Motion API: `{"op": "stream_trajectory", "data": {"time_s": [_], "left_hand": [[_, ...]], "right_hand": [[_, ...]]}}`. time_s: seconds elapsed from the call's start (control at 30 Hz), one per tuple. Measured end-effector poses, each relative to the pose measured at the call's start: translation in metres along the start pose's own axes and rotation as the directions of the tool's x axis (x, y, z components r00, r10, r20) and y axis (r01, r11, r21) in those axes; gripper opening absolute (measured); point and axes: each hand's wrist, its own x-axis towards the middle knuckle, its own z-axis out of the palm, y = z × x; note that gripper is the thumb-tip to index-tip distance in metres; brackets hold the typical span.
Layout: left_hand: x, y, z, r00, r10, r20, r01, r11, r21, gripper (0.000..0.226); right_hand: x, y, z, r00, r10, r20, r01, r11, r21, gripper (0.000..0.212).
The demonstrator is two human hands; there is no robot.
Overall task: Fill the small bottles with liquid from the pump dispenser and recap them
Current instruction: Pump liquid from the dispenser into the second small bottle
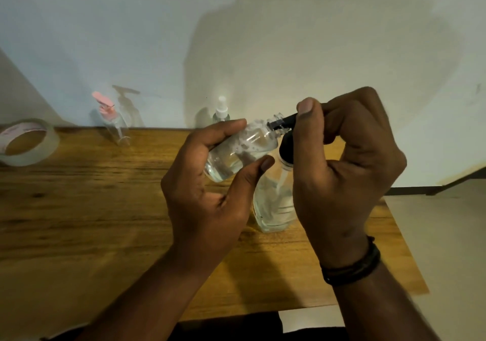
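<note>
My left hand (207, 182) grips a small clear bottle (242, 148), tilted with its open neck pointing right and partly filled with clear liquid and foam. A clear pump dispenser (273, 203) with a black pump head (288, 144) stands on the wooden table (92, 209) just below it. The black spout reaches into the small bottle's neck. My right hand (347, 161) curls over the pump head, thumb lying along the spout. A small spray bottle (221, 111) with a white top stands behind, by the wall.
A clear bottle with a pink pump (113, 122) stands at the back left. A roll of clear tape (26, 142) lies at the far left. The table's right edge runs close to my right wrist, with pale floor (447, 235) beyond.
</note>
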Motion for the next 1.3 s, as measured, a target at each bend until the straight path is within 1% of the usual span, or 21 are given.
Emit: {"op": "stream_trajectory", "data": {"time_s": [0.13, 0.23, 0.3, 0.4, 0.53, 0.7, 0.83, 0.97, 1.07, 1.3], "left_hand": [[0.001, 0.001, 0.000, 1.000, 0.013, 0.005, -0.013, 1.000, 0.014, 0.045], [0.002, 0.001, 0.001, 1.000, 0.009, -0.008, -0.009, 1.000, 0.010, 0.045], [0.002, 0.001, 0.001, 1.000, 0.013, -0.012, -0.012, 1.000, 0.010, 0.045], [0.001, 0.000, 0.000, 1.000, 0.001, -0.011, -0.001, 1.000, -0.004, 0.046], [-0.001, 0.000, 0.000, 1.000, -0.003, -0.002, 0.003, 1.000, -0.016, 0.045], [0.001, 0.002, -0.001, 1.000, -0.004, -0.011, 0.004, 1.000, 0.003, 0.044], [0.001, 0.002, 0.000, 0.999, -0.036, -0.022, 0.035, 0.999, -0.018, 0.043], [0.000, 0.003, 0.001, 0.999, -0.035, 0.002, 0.035, 0.999, -0.026, 0.042], [0.000, 0.004, 0.001, 0.999, -0.038, 0.012, 0.038, 0.999, -0.031, 0.042], [0.001, 0.003, 0.000, 0.997, -0.081, 0.009, 0.081, 0.995, -0.056, 0.043]], "right_hand": [[0.004, -0.001, -0.004, 1.000, -0.018, 0.009, 0.018, 1.000, -0.008, 0.033], [0.007, -0.001, -0.006, 0.999, -0.029, -0.015, 0.029, 0.999, -0.013, 0.031], [0.006, 0.000, -0.005, 0.999, -0.031, -0.012, 0.031, 0.999, 0.014, 0.031], [0.003, 0.004, -0.002, 1.000, -0.004, 0.019, 0.003, 0.998, 0.065, 0.033], [0.004, 0.007, -0.005, 0.999, 0.022, 0.030, -0.023, 0.998, 0.058, 0.033], [0.008, 0.006, -0.007, 1.000, 0.003, 0.019, -0.004, 1.000, 0.024, 0.032], [0.008, 0.009, -0.009, 1.000, -0.004, 0.019, 0.004, 0.999, 0.037, 0.032], [0.004, 0.011, -0.005, 1.000, 0.008, 0.027, -0.011, 0.997, 0.080, 0.034], [0.003, 0.010, -0.005, 0.999, 0.022, 0.042, -0.025, 0.997, 0.077, 0.033], [0.008, 0.010, -0.009, 0.999, -0.032, 0.043, 0.030, 0.999, 0.042, 0.033]]}}
